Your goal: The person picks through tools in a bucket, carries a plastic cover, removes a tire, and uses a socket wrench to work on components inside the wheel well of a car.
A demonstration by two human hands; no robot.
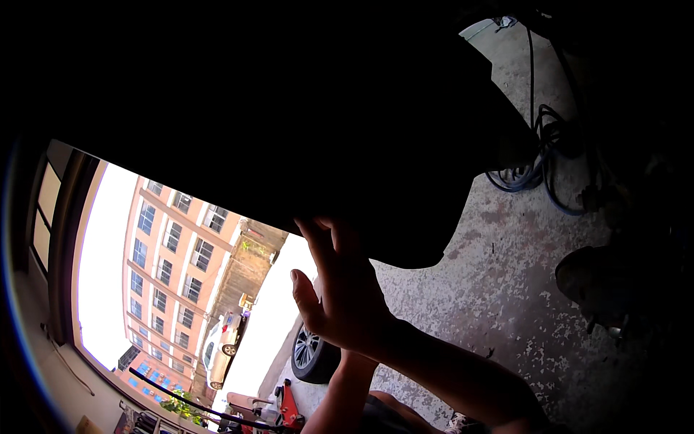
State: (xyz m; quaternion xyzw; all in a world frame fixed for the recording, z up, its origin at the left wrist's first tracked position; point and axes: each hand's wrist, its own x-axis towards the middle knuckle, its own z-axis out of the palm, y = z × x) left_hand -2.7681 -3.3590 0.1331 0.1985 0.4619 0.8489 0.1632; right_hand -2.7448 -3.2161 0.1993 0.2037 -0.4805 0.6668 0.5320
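Note:
A large black shape [405, 224], seen almost only as a silhouette, fills the upper middle; I cannot tell what it is. At its lower edge is my right hand [348, 293], its fingers stretched up against the dark surface and its thumb held apart on the left. Nothing shows in its grasp, though the fingertips partly sink into shadow. My left forearm [338, 398] rises from the bottom and passes behind my right wrist. The left hand itself is hidden there, so its fingers cannot be made out.
A spoked wheel with tyre [309, 354] stands beyond my arms, with a red floor jack [290, 406] beside it. Coiled hoses [522, 181] lie on the blotchy concrete floor [499, 267]. A dark rounded object [584, 282] is at right. Outside the doorway are a parked car [220, 354] and a building [170, 246].

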